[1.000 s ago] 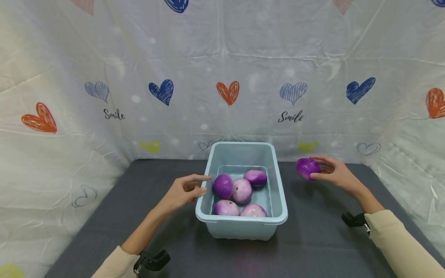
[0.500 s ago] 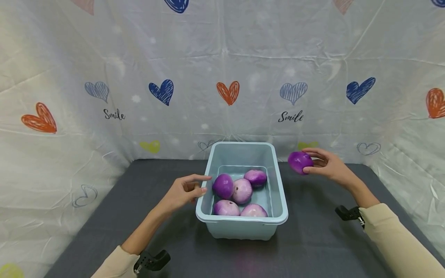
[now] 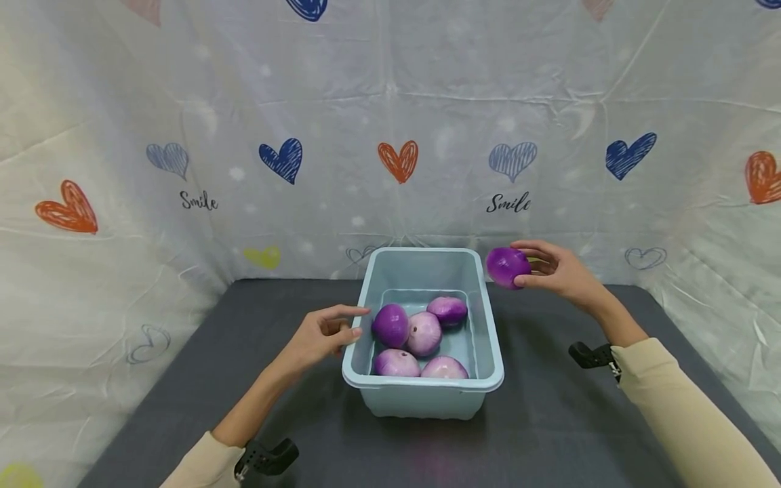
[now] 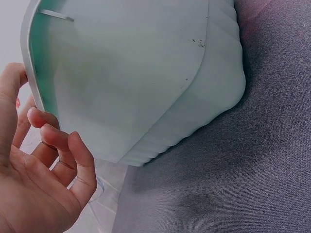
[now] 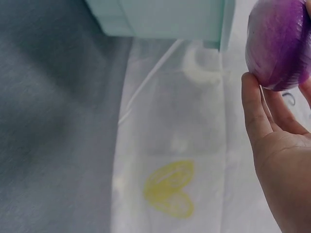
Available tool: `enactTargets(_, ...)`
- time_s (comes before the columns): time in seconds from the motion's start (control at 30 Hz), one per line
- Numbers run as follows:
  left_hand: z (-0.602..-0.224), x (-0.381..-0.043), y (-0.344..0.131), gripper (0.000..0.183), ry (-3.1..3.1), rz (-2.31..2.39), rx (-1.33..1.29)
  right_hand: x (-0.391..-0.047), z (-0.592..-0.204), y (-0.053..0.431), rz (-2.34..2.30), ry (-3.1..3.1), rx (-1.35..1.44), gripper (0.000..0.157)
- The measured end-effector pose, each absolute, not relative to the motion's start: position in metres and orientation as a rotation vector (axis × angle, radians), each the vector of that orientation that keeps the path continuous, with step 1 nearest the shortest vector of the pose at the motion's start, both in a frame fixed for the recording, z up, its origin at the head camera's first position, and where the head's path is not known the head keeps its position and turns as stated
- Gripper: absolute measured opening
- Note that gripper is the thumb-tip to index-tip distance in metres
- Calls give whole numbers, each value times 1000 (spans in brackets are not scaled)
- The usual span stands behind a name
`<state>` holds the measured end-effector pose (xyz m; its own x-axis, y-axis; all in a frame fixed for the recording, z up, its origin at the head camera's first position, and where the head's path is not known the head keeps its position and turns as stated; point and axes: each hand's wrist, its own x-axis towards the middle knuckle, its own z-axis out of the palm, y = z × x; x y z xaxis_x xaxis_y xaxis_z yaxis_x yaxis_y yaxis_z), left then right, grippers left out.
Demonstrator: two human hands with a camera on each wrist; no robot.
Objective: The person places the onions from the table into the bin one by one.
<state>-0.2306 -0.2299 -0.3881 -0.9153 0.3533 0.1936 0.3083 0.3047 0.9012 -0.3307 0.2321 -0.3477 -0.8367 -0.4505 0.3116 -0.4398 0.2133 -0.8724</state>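
Observation:
In the head view my right hand (image 3: pixel 558 272) holds a purple onion (image 3: pixel 508 267) between thumb and fingers, in the air beside the bin's far right rim. The right wrist view shows the same onion (image 5: pixel 279 43) at my fingertips, partly cut off by the frame. A pale blue plastic bin (image 3: pixel 421 400) stands on the table, with several purple onions (image 3: pixel 424 333) lying on its floor. My left hand (image 3: pixel 326 335) pinches the bin's left rim with thumb and index finger. From the left wrist, that hand (image 4: pixel 43 170) shows its other fingers curled outside the wall.
Dark grey cloth covers the table (image 3: pixel 293 420). Behind it hangs a pale curtain (image 3: pixel 342 88) printed with hearts, close to the bin's far end. A black strap (image 3: pixel 265 457) sits on the left wrist, another strap (image 3: pixel 592 356) on the right.
My right hand has carried the onion leftward and upward, from right of the bin to beside its far right rim. The left hand and the onions in the bin have stayed put.

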Motion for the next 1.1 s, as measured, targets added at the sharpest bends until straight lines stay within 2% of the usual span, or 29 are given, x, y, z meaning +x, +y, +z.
enactTargets(0.3,-386,-233,-228,41,2505,1714,629,-337,-334,209,-1754,2400,-931,64)
enactTargets(0.6,-386,-234,-227,39,2487,1737,646,-340,-329,186,-1726,2283,-1118,64)
enactTargets(0.9,-388,-234,-227,38,2482,1733,661,-335,-334,183,-1727,2177,-1170,65)
enactTargets(1.1,-388,-232,-231,36,2499,1721,650,-333,-338,192,-1762,2135,-1165,58)
